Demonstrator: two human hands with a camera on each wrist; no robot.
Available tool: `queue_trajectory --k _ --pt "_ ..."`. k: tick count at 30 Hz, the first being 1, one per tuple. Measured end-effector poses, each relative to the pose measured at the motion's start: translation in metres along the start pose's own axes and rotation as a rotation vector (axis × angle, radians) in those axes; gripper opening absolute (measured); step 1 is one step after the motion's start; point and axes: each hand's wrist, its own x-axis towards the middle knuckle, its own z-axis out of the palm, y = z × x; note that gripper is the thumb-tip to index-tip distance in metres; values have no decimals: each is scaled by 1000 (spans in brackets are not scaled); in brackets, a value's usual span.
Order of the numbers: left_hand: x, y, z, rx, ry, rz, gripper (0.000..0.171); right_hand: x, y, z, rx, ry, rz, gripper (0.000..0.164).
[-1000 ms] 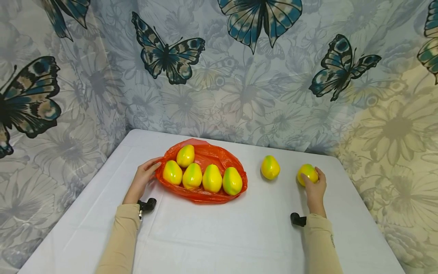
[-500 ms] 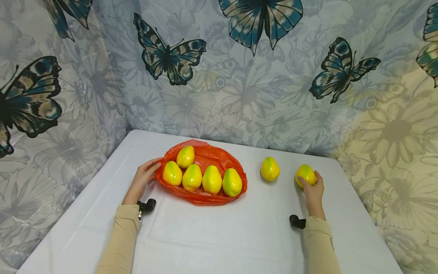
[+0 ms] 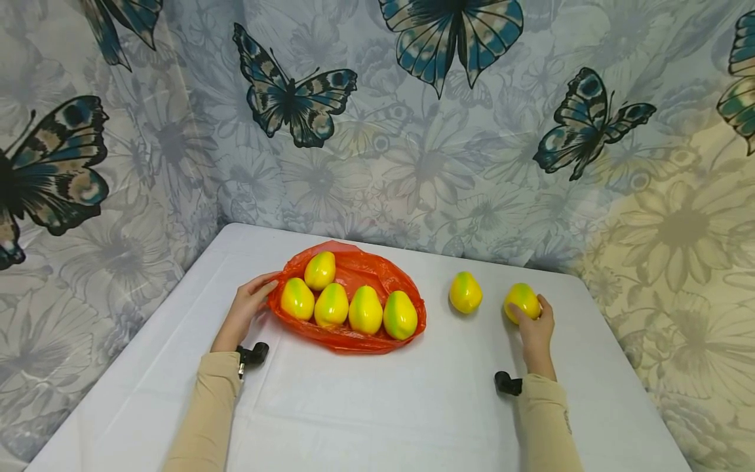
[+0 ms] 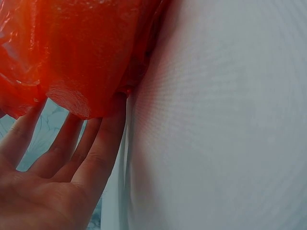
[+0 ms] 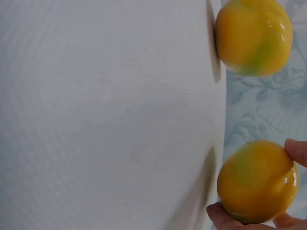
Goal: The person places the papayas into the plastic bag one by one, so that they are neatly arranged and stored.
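In the head view, my right hand (image 3: 535,328) grips a glossy yellow-green pear (image 3: 522,303) at the right of the table, thumb on one side and fingers on the other. The right wrist view shows this held pear (image 5: 257,182) with its shadow beside it on the cloth. A second pear (image 3: 466,292) rests just left of it. My left hand (image 3: 248,308) touches the left edge of an opened red plastic bag (image 3: 377,265), which holds several pears (image 3: 331,304). In the left wrist view, its fingers (image 4: 98,155) reach out fairly straight against the bag; the fingertips are hidden.
A white cloth (image 3: 377,406) covers the table. Patterned fabric with butterflies (image 3: 430,177) hangs close behind the table's back edge and along the left. A small black device (image 3: 253,354) sits on the left wrist, another black device (image 3: 508,383) on the right.
My right hand has moved slightly left with its pear, closer to the second one. The left hand and the bag have stayed in place.
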Motion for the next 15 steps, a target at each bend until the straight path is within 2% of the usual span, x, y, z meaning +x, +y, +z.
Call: queue_trajectory --k 5,15 --pt "6 -10 -2 29 10 19 51 -1 -3 3 22 11 -21 79" --pt "7 -10 -1 50 26 7 54 -2 -14 16 41 28 -46 78"
